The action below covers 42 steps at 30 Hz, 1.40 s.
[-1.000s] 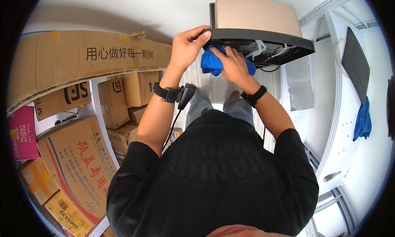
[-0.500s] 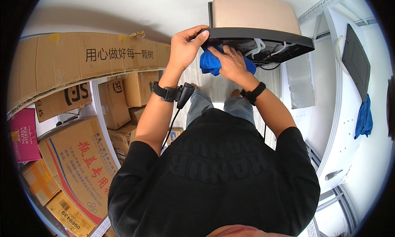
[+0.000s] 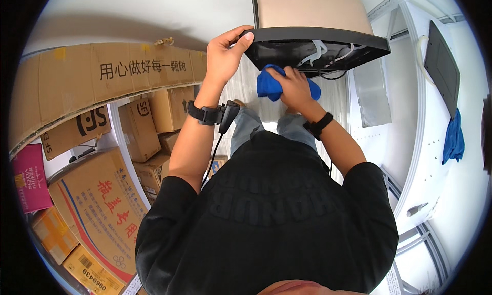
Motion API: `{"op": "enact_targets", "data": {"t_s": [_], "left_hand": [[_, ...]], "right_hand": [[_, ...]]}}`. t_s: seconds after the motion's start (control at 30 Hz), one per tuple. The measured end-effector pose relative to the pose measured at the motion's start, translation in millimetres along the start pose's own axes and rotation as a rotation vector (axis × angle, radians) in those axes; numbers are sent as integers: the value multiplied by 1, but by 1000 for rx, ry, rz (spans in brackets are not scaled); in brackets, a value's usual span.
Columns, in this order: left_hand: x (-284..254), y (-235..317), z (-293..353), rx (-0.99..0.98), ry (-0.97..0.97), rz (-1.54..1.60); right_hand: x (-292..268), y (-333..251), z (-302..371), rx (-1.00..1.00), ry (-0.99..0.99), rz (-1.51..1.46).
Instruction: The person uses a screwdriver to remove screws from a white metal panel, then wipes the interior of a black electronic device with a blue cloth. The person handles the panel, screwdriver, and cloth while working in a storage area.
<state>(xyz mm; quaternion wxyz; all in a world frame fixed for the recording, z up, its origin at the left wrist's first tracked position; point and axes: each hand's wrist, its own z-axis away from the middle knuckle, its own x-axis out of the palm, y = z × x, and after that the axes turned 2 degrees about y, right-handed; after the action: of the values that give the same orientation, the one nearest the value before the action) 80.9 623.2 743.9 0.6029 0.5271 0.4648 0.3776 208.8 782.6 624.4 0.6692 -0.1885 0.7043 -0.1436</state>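
My left hand [image 3: 227,54] grips the left corner of a black-rimmed panel [image 3: 318,35], its thumb on top of the rim. Behind that rim rises a beige, rounded box-like body [image 3: 315,11]. Pale tubes [image 3: 319,50] and a dark cable [image 3: 335,77] hang in the panel's dark hollow side. A bunched blue cloth [image 3: 269,84] is in my right hand [image 3: 297,87], just below the panel's near edge. The fingertips of that hand are close to the edge; whether they touch it I cannot tell.
Cardboard boxes [image 3: 97,192] fill shelves at the left, under a long cardboard sheet [image 3: 77,82]. To the right stands a white cabinet panel [image 3: 417,141] with a handle [image 3: 417,209]. A dark flat plate [image 3: 442,72] and a second blue cloth [image 3: 453,141] are beyond it.
My right hand and the cloth have come down and away from the panel's hollow side, uncovering more of it. The panel sits slightly higher and tilted differently, my left hand still on its corner.
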Motion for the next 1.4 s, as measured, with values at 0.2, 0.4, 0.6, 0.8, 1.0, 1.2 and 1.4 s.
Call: {"op": "enact_targets", "data": {"t_s": [0.2, 0.4, 0.6, 0.8, 1.0, 1.2, 1.4], "left_hand": [[1, -4, -1, -1, 0, 24], [3, -1, 1, 32, 17, -26], [2, -8, -5, 57, 22, -10], [5, 0, 1, 43, 12, -4], [1, -7, 2, 74, 26, -4], [2, -7, 4, 84, 8, 25], [2, -5, 6, 73, 5, 8]], "right_hand": [[21, -1, -32, -8, 13, 46], [44, 7, -46, 104, -128, -49], [32, 2, -43, 89, -245, 1], [38, 0, -43, 97, -146, -5], [44, 8, -9, -75, -193, 29], [58, 16, -11, 90, -67, -8], [66, 14, -36, -19, 12, 196]]}}
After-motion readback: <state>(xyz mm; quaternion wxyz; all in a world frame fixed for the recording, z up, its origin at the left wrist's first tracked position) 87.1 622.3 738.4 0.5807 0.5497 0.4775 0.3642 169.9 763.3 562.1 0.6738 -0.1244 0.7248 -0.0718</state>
